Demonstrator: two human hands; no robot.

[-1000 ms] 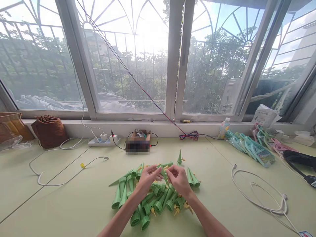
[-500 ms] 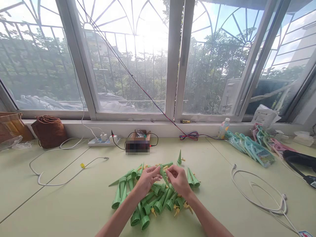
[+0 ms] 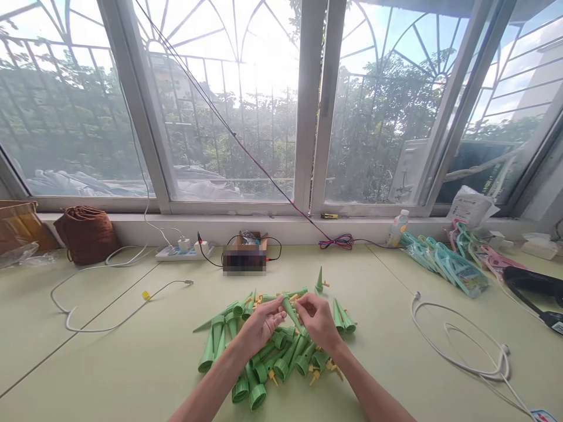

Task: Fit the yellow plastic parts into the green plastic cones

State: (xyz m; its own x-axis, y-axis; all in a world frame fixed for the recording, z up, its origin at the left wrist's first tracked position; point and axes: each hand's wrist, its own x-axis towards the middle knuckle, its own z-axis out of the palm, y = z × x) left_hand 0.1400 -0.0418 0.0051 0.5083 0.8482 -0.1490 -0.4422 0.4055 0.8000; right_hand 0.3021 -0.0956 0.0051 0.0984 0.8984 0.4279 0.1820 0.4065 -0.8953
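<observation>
My left hand [image 3: 263,322] pinches a green plastic plant watering spike [image 3: 290,312] near its wide end, its point slanting down to the right. Close against the spike's side, my right hand [image 3: 317,319] has its fingertips closed on a small yellow valve, mostly hidden by the fingers. Beneath and around both hands lies a pile of green spikes [image 3: 257,395] with loose yellow valves [image 3: 315,375] among them. One spike [image 3: 319,281] stands upright behind my right hand, a yellow valve sticking out of its side. Two more spikes [image 3: 344,316] lie right of that hand.
Along the back are a brown drawstring bag [image 3: 88,234], a power strip [image 3: 185,252], a small open box [image 3: 250,239] and a bottle [image 3: 398,228]. White cables [image 3: 461,357] lie at both sides. Packaged teal items [image 3: 457,269] sit at the right.
The held spike has turned slightly, and the fingers of my left hand have shifted a little on it. My right hand stays at almost the same spot.
</observation>
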